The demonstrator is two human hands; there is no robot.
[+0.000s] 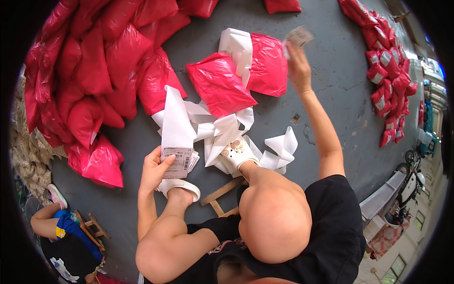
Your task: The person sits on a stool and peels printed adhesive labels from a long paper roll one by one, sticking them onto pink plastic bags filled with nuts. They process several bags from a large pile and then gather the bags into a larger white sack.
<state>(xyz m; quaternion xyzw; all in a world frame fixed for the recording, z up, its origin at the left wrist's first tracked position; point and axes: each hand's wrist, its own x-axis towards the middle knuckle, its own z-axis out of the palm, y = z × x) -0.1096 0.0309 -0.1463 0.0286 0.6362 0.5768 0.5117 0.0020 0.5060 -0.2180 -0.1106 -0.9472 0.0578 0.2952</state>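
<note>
My left hand (pixel 155 168) grips a stack of printed shipping labels (pixel 175 164), thumb on top. A blank white backing strip (pixel 175 119) trails up from that stack. Out to the right, my right hand (pixel 299 69) holds a single printed label (pixel 299 36) by its edge; both are slightly blurred. Just left of that hand lies a pink plastic mailer bag (pixel 268 65), flat on the floor. Another pink mailer bag (pixel 220 83) rests beside it, partly over white backing paper (pixel 237 49). More curled backing paper (pixel 227 133) is heaped around my shoe (pixel 239 152).
A large pile of filled pink mailer bags (pixel 106 60) covers the upper left. Labelled pink parcels (pixel 388 78) are heaped at the far right. Another person (pixel 71 241) sits at lower left. A wooden stool (pixel 223 198) is under me. A motorbike (pixel 411 184) stands at right.
</note>
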